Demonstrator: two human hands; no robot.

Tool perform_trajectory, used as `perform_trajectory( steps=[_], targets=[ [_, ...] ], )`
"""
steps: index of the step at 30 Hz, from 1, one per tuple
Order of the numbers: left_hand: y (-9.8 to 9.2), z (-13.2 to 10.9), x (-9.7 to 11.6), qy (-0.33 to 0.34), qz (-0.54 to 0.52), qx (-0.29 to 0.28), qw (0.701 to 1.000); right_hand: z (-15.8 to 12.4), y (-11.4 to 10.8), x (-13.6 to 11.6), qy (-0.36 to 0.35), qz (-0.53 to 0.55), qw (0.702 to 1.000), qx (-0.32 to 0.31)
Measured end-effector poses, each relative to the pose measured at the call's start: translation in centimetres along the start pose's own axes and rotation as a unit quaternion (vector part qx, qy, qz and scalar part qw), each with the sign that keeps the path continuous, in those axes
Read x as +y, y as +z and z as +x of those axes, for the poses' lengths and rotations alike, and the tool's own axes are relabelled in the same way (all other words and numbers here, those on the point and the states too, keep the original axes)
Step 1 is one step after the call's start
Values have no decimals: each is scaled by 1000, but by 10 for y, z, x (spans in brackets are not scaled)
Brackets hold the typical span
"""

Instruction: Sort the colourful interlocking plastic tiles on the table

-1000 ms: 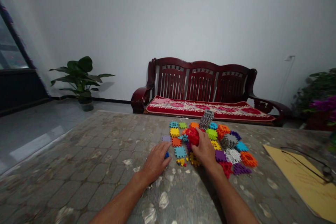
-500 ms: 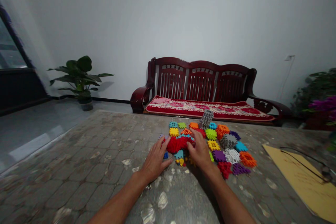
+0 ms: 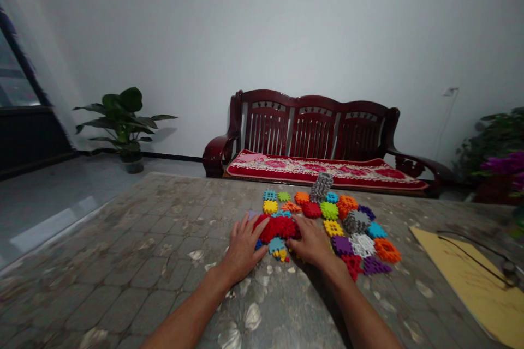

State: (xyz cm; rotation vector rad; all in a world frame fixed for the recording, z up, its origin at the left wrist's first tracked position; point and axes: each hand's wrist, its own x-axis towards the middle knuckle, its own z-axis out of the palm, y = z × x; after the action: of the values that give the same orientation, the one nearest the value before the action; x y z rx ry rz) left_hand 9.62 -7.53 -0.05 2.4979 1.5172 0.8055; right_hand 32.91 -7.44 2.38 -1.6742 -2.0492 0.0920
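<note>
A row of red interlocking building blocks (image 3: 278, 228) lies between my two hands on the table. My left hand (image 3: 242, 240) curves around its left end, fingers over the far side and thumb toward the near side. Gripping the right end is my right hand (image 3: 311, 240), its fingers bent and partly hiding the blocks there. In front of the red row are a light blue block (image 3: 277, 245) and small yellow pieces (image 3: 280, 255). Behind it sit an orange triangular block (image 3: 291, 207) and a yellow block (image 3: 270, 206). A blue piece is partly hidden by my left hand.
Several coloured blocks spread to the right, among them a white block (image 3: 362, 245) and a purple block (image 3: 341, 245). A grey block stack (image 3: 321, 187) stands behind. Glasses (image 3: 470, 253) rest on a yellow envelope (image 3: 462, 278). A wooden bench (image 3: 311, 120) stands beyond the table (image 3: 135, 262).
My right hand has come down and nearer, its fingers now lower at the red row's right end. The red block behind it shows more fully. My left hand has shifted slightly right over the row.
</note>
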Motion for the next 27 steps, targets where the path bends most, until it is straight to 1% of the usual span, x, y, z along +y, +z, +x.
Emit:
perform_trajectory(
  steps=[5,9,12,16,18,20,21,23,25,27],
  targets=[
    [-3,3,-4,5,-53,26,998,2,0,-13,-64,44,997,-14],
    [-9,5,-3,-1,-119,51,992,3,1,-16,-81,87,993,2],
    [-13,6,-2,-32,-162,73,984,5,3,-19,-72,153,985,42],
    [-16,8,-4,-59,-197,119,971,7,8,-21,-40,249,963,98],
    [-16,9,-5,-62,-203,141,967,9,10,-19,-32,267,956,121],
    [-15,10,-6,-62,-203,152,965,11,10,-15,-29,256,958,125],
    [-15,10,-5,-60,-202,150,966,12,8,-12,-29,242,963,112],
    [-16,9,-3,-54,-201,128,970,13,2,-4,-38,205,976,55],
    [-17,7,-1,-35,-203,83,975,11,-6,4,-52,163,985,-29],
    [-19,5,2,-7,-202,28,979,8,-13,12,-50,121,986,-108]
  ],
)
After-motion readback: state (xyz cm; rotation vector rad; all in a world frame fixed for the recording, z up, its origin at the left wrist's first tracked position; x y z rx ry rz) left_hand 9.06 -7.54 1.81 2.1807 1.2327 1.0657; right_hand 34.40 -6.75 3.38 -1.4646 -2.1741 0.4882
